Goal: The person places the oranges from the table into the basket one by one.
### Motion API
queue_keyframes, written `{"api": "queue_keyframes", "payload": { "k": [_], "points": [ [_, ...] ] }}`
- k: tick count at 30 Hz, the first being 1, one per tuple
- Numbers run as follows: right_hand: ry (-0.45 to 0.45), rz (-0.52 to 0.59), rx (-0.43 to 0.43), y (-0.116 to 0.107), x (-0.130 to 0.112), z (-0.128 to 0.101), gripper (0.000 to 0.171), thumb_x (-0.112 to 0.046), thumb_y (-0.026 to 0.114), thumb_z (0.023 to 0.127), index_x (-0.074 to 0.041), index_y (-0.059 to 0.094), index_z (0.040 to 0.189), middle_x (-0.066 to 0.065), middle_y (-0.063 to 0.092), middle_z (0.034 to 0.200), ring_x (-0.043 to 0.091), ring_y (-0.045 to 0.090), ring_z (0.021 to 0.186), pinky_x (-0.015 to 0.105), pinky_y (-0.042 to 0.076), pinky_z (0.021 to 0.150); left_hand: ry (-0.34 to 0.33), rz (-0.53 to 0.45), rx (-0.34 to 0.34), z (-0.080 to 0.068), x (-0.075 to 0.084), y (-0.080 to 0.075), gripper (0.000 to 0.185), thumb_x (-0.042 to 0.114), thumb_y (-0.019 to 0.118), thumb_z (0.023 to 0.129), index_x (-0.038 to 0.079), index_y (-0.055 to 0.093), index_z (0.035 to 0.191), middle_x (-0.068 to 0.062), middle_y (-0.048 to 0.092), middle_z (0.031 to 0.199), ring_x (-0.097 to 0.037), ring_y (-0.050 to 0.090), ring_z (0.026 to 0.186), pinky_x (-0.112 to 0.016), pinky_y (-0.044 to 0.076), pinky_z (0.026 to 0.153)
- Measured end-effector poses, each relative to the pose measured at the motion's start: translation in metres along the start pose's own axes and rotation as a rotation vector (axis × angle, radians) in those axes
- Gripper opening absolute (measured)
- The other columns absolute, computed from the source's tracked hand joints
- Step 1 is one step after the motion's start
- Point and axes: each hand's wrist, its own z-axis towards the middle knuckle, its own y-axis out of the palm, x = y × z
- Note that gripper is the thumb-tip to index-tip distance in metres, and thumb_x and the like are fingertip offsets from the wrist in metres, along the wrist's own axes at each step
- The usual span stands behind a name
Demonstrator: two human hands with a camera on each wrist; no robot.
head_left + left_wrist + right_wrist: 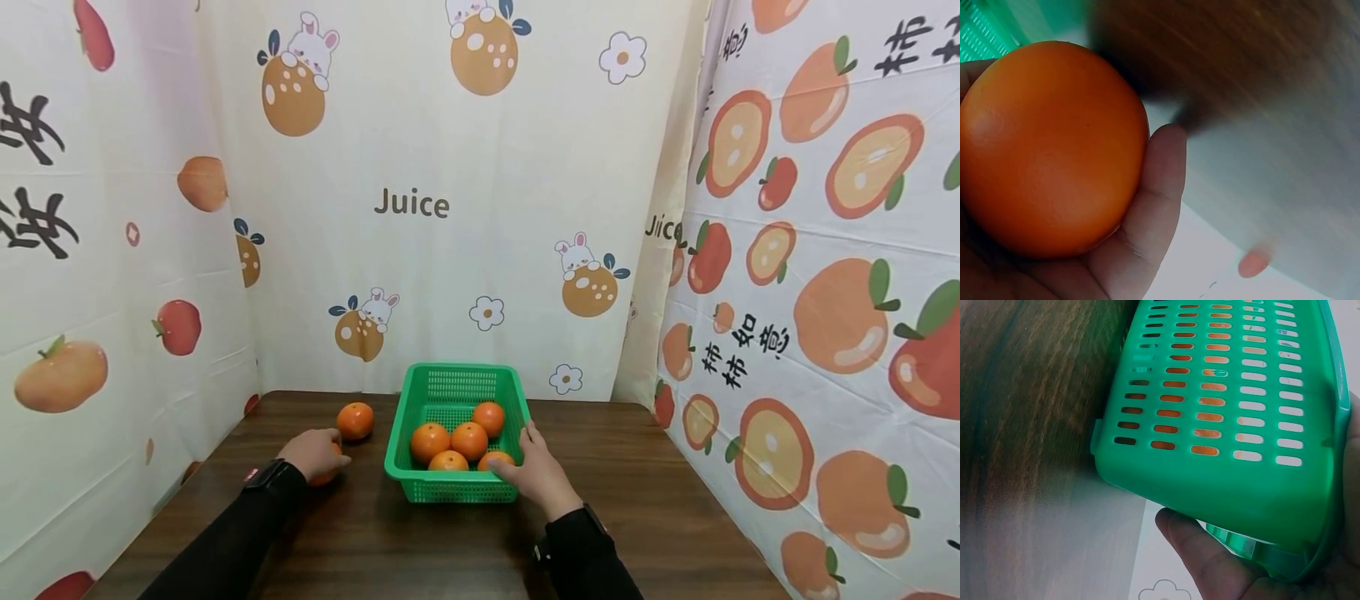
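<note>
My left hand (309, 454) holds a mandarin orange (1054, 150), with fingers curled round its sides, just above or at the table left of the basket; its exact height is unclear. Beyond that hand a second mandarin (356, 421) lies on the table. The green plastic basket (397, 454) stands upright in the middle, with several mandarins (469, 439) gathered toward its front. At the basket's near right corner, my right hand (542, 473) grips the rim, thumb over the front edge and fingers along the right side. In the right wrist view, the slotted basket wall (1210, 481) fills the middle.
The dark brown wooden table (645, 500) carries the basket and fruit. Fruit-printed cloths hang round it: a cream back cloth (450, 275), a right cloth (780, 333) and a left cloth (135, 275).
</note>
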Motion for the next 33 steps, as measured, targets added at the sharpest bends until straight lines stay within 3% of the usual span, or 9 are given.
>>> {"api": "queue_keyframes", "payload": {
  "k": [6,15,23,27,33],
  "points": [
    [-0.006,-0.01,0.004,-0.004,0.001,0.0,0.1,-0.057,0.071,0.099,0.004,0.027,0.166,0.019,0.012,0.179,0.048,0.033,0.157,0.065,0.038,0.12,-0.011,0.002,-0.002,-0.004,0.017,0.001,0.049,0.034,0.08,0.091,0.002,0.069,0.127,-0.011,0.074,0.105,-0.024,0.065,0.09,-0.057,0.055,0.092],
    [-0.003,-0.003,0.013,-0.005,0.002,0.001,0.102,-0.058,0.071,0.098,0.005,0.027,0.165,0.021,0.013,0.179,0.05,0.033,0.156,0.066,0.037,0.12,-0.014,0.036,0.017,-0.002,0.027,0.01,0.042,0.037,0.08,0.09,0.01,0.071,0.122,-0.008,0.071,0.098,-0.024,0.061,0.082,-0.054,0.056,0.082],
    [-0.014,0.016,-0.008,-0.002,0.0,-0.003,0.102,-0.057,0.071,0.098,0.006,0.026,0.165,0.023,0.012,0.178,0.052,0.032,0.156,0.067,0.037,0.119,-0.053,0.123,-0.029,-0.015,0.043,0.007,0.055,0.043,0.07,0.095,0.011,0.068,0.139,-0.019,0.071,0.123,-0.037,0.063,0.092,-0.07,0.053,0.082],
    [-0.011,0.025,-0.015,0.001,0.002,-0.003,0.104,-0.059,0.071,0.097,0.006,0.026,0.165,0.022,0.012,0.178,0.051,0.032,0.156,0.068,0.036,0.119,-0.048,0.068,-0.026,-0.023,0.047,0.004,0.047,0.039,0.074,0.095,0.008,0.069,0.131,-0.018,0.071,0.113,-0.033,0.064,0.088,-0.065,0.055,0.082],
    [-0.008,0.034,-0.023,0.001,0.001,-0.001,0.105,-0.06,0.071,0.097,0.007,0.027,0.165,0.022,0.012,0.178,0.052,0.032,0.156,0.069,0.036,0.119,-0.023,0.018,0.057,-0.025,0.046,0.004,0.043,0.039,0.081,0.093,0.008,0.07,0.119,-0.013,0.065,0.099,-0.025,0.06,0.079,-0.051,0.056,0.079]
  ]
}}
